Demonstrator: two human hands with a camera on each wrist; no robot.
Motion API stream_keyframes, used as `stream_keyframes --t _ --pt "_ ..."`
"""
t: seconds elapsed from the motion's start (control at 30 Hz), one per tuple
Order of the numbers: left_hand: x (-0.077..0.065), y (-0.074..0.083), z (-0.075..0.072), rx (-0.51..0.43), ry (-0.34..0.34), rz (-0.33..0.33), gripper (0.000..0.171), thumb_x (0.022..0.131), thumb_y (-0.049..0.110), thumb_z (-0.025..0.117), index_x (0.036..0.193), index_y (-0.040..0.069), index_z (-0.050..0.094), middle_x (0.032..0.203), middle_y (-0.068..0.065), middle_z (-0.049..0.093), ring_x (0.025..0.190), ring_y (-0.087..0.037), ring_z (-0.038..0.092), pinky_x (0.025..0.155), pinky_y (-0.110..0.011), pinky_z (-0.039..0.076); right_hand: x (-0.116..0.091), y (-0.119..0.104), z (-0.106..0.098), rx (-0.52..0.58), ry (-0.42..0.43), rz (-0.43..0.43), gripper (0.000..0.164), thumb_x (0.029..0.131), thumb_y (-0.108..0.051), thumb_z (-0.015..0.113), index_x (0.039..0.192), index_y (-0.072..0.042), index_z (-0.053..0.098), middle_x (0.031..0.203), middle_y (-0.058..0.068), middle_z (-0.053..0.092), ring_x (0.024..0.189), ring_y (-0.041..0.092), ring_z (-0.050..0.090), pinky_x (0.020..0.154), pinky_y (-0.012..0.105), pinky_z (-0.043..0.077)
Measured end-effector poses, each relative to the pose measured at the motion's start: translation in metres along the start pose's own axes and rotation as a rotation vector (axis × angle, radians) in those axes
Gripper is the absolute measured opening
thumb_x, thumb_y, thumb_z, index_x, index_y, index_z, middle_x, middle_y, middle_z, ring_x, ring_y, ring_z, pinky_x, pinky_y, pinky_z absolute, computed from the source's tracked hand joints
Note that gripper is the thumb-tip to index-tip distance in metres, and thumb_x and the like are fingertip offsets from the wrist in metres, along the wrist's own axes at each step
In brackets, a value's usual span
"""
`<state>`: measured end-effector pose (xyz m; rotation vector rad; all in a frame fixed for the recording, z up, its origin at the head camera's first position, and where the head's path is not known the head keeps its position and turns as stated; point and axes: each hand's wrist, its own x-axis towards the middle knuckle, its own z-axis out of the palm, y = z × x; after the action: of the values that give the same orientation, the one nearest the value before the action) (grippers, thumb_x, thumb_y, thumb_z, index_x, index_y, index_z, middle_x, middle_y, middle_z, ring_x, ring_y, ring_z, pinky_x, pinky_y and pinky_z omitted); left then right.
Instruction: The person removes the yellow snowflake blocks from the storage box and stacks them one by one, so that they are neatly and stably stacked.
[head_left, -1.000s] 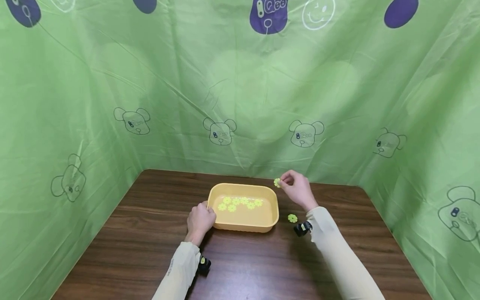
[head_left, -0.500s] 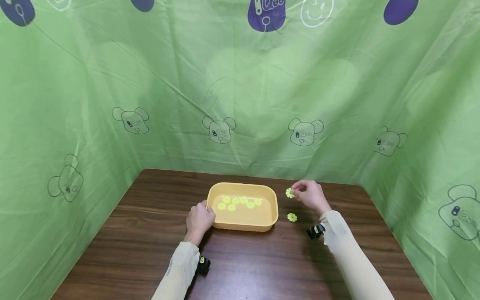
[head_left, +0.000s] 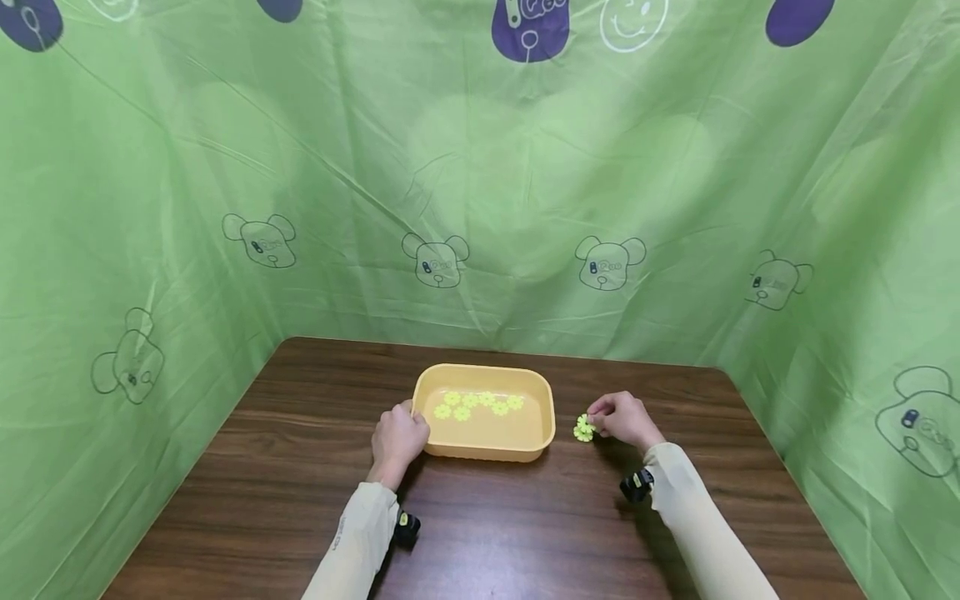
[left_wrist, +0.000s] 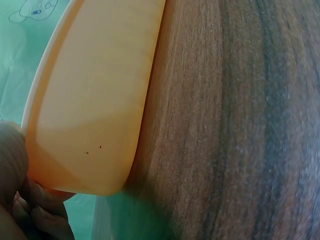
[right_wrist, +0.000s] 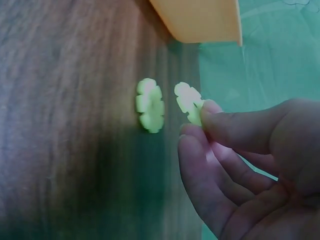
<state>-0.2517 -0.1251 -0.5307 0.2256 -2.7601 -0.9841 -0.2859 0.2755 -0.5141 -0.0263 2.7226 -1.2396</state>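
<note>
My left hand (head_left: 399, 437) grips the left end of a yellow plastic basin (head_left: 483, 454), its thumb at the rim; the left wrist view shows curled fingers (left_wrist: 47, 212) at that corner. Inside the basin lie several yellow-green flower-shaped pieces (head_left: 469, 401). To the right of it, my right hand (head_left: 626, 419) pinches one flower-shaped piece (right_wrist: 188, 100) between thumb and fingertips, part of it covered by the thumb. Another such piece (right_wrist: 150, 106) lies on the table just beside the held one, and in the head view the two overlap.
A dark wood-grain table (head_left: 480, 533) carries everything. Green cloth (head_left: 510, 192) with printed bear faces hangs behind it and along both sides. A black wrist camera (head_left: 636, 486) sits under the right cuff, another wrist camera (head_left: 407, 529) under the left.
My right hand, still pinching the flower-shaped piece, moves first right and then down toward the piece on the table. The left hand stays on the basin.
</note>
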Motion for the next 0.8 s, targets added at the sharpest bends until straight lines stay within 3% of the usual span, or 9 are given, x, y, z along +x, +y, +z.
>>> stream_keyframes --t 0.17,0.43,0.8 --pt "0.0 -0.001 0.0 -0.003 0.008 0.006 0.024 0.091 0.017 0.052 0.098 0.005 0.072 0.087 -0.021 0.072 0.076 -0.04 0.068 0.058 -0.051 0.048 -0.001 0.005 0.006 0.01 -0.007 0.011 0.008 0.089 -0.002 0.073 0.095 0.003 0.073 0.084 0.011 0.072 0.067 0.016 0.068 0.064 0.033 0.059" --pt "0.001 0.0 0.0 -0.006 0.007 -0.001 0.024 0.091 0.018 0.052 0.095 0.005 0.071 0.087 -0.022 0.072 0.077 -0.04 0.069 0.058 -0.051 0.048 -0.005 0.004 0.009 0.004 -0.014 0.045 0.011 0.089 -0.004 0.073 0.097 0.005 0.073 0.087 0.013 0.073 0.068 0.016 0.068 0.063 0.031 0.058" --pt "0.003 0.0 -0.001 -0.014 -0.007 0.002 0.021 0.092 0.017 0.052 0.092 0.005 0.07 0.084 -0.021 0.071 0.076 -0.039 0.068 0.058 -0.051 0.048 -0.004 0.007 0.013 -0.082 0.012 0.01 0.009 0.087 -0.007 0.074 0.093 0.0 0.074 0.082 0.009 0.072 0.066 0.015 0.064 0.059 0.027 0.051"
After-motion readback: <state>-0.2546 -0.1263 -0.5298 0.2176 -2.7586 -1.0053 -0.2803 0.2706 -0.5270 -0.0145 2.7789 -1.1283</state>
